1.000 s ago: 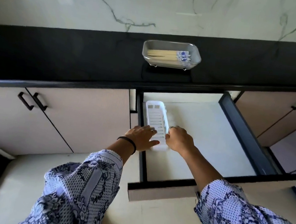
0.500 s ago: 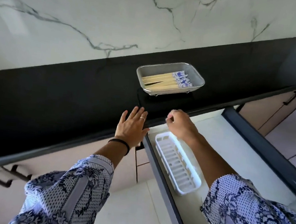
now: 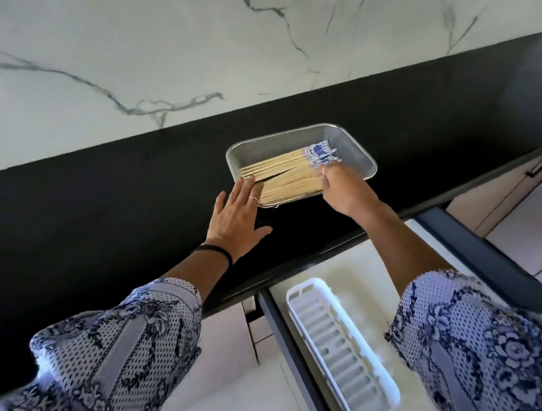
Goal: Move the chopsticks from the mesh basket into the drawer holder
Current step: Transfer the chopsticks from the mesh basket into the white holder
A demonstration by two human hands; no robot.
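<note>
Both hands have come up from the drawer to the mesh basket [image 3: 356,147] on the desk [image 3: 91,199]. The right hand [image 3: 342,189] curls onto the chopsticks [image 3: 287,173] inside the basket; whether it grips, I cannot tell. The left hand [image 3: 237,216], fingers spread, touches the basket's near corner. One basket, one white holder [image 3: 342,356] in the drawer [image 3: 345,260] below; chopsticks too bunched to count.

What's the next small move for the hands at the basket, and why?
Probably close the right hand around the chopsticks and lift. Its fingers already reach their patterned ends in the mesh basket, the left hand lies open at its near corner, and the drawer holder sits empty.
</note>
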